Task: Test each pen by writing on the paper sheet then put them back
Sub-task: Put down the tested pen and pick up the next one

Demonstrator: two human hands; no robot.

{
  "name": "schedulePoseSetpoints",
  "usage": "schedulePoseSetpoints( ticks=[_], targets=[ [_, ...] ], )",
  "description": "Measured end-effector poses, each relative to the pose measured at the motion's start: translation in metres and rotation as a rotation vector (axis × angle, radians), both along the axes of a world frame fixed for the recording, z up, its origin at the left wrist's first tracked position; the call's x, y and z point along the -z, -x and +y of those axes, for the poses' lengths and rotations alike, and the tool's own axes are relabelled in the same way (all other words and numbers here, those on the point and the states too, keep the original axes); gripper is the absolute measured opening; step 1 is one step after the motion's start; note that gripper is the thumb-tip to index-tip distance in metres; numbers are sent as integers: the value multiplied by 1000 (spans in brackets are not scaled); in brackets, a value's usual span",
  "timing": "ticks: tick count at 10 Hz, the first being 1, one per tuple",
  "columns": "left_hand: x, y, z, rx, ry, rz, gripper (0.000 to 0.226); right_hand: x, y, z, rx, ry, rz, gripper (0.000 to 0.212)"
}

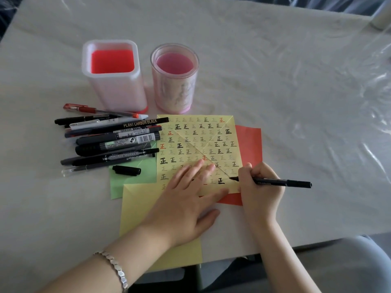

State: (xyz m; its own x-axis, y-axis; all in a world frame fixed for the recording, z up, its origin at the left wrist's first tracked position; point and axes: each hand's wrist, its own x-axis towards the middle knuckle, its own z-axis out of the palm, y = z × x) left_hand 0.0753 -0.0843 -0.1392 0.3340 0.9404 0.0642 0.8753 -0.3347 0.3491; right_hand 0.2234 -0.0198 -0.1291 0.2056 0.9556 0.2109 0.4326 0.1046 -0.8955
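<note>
Writing filled the yellow sheet (198,144) in rows of small characters, most of them black and a few red. The right hand (259,187) gripped a black pen (275,182) low on its barrel, with the fingers curled round it. The pen lay almost level, its long axis running left to right. Its tip pointed left and met the sheet close to the near right edge, just right of a bold black character. Its tail pointed right, out over the table (275,81). The left hand (186,199) lay flat on the near part of the sheet, fingers straight and spread, pressing it down. A bracelet (115,267) sat on that wrist.

A red sheet (249,142) stuck out from under the yellow sheet's right side, and a green sheet (131,178) from under its left. A second yellow sheet (137,208) ran toward the near table edge.

Left of the writing, a pile of pens (110,140) lay roughly left to right, several ends overlapping the sheet's left edge. A loose black cap (127,170) rested on the green sheet, just near of the pile. Beyond the pile stood a square holder (114,77) and, just to its right, a round holder (174,79), both upright. Right of the pen's tail, the tabletop stretched away under crinkled clear film to the right and far edges.
</note>
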Motion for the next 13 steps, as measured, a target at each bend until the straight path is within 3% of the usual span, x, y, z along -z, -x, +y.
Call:
schedulePoseSetpoints(
  ticks=[13],
  targets=[
    [3,1,1,-5,0,21,38,3,-2,0,-11,13,58,33]
  ],
)
